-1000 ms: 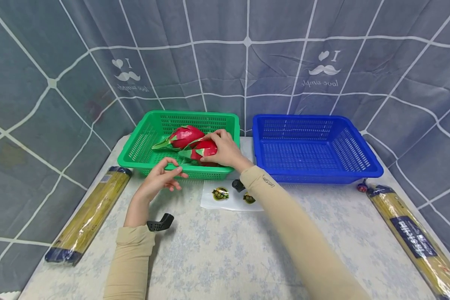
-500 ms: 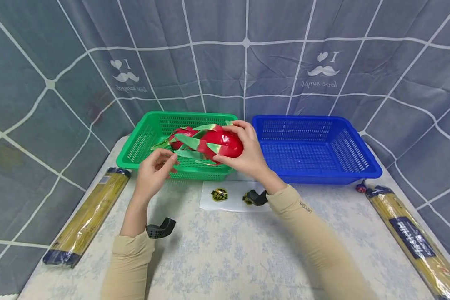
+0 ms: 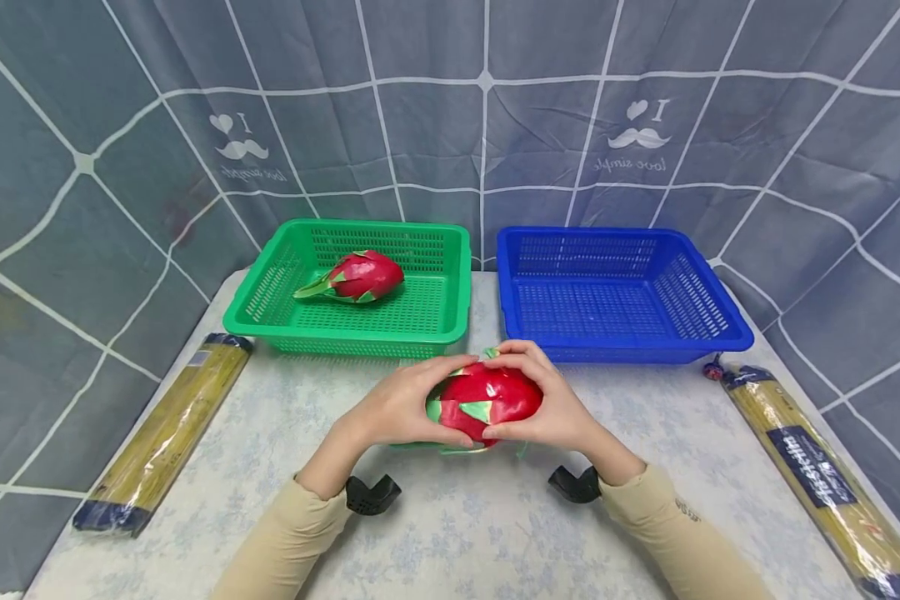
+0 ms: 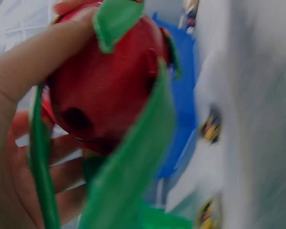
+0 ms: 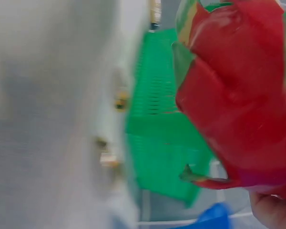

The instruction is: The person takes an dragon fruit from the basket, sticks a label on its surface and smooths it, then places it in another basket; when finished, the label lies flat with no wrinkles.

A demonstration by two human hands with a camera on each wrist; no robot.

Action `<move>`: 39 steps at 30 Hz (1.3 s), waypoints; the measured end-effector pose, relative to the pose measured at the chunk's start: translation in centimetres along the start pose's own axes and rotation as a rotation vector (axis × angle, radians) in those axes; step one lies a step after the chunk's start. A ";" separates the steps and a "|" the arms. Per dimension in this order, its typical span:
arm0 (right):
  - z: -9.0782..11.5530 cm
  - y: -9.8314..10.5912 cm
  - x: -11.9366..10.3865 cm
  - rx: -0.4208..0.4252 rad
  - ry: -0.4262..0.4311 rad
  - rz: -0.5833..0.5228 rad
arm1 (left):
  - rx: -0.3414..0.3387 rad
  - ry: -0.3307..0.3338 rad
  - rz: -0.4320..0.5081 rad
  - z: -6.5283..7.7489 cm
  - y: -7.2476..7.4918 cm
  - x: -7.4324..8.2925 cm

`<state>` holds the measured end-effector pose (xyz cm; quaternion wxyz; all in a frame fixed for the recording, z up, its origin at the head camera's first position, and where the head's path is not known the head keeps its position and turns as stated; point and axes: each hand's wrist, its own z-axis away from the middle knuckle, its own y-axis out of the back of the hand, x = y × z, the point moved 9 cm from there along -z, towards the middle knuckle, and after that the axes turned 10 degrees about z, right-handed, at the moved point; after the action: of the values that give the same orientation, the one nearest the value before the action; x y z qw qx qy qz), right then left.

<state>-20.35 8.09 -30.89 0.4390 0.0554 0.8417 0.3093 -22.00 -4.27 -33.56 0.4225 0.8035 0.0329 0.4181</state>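
Between my two hands is a red dragon fruit [image 3: 498, 392] with green leafy scales, in front of the baskets in the head view. My left hand [image 3: 397, 408] grips its leafy left end, thumb on the near side. On the right end, my right hand [image 3: 546, 400] curls its fingers over the top with the thumb below. Long green leaves [image 4: 138, 152] stick out toward the left wrist camera. A second dragon fruit [image 3: 367, 275] lies in the green basket [image 3: 348, 340]. The right wrist view shows the held dragon fruit [image 5: 238, 95] up close.
A blue basket [image 3: 630, 343] stands to the right of the green one. Packs of pasta lie at both sides, the left pack [image 3: 168, 433] and the right pack [image 3: 825, 475]. A small dark red item [image 3: 713, 369] sits by the blue basket's corner. A grey curtain [image 3: 435, 125] hangs behind.
My right hand has lifted the dragon fruit out of the green basket and brought it toward me. My left hand has moved right and now grips it too.
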 end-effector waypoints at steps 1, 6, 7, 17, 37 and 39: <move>0.5 -0.3 0.5 -0.010 -0.017 -0.018 | -0.035 0.019 0.009 0.0 -0.8 -0.3; 2.0 -1.8 2.7 -0.054 -0.068 -0.081 | -0.159 0.029 0.065 -0.1 -3.7 -1.1; 2.2 -2.1 3.0 -0.070 -0.078 -0.090 | -0.181 0.034 0.068 -0.1 -4.1 -1.2; 2.4 -3.2 5.1 -0.178 -0.042 -0.242 | -0.339 0.084 0.240 0.7 -4.6 -1.6; 2.5 -1.9 15.9 -0.083 -0.311 0.133 | -0.447 0.276 0.532 1.4 -6.3 -5.1; 2.6 -2.2 15.9 -0.096 -0.291 0.161 | -0.448 0.279 0.543 1.4 -6.3 -5.1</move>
<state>-27.63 13.38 -44.44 0.5320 0.1460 0.7465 0.3719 -22.45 -3.24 -41.67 0.4528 0.6060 -0.2162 0.6172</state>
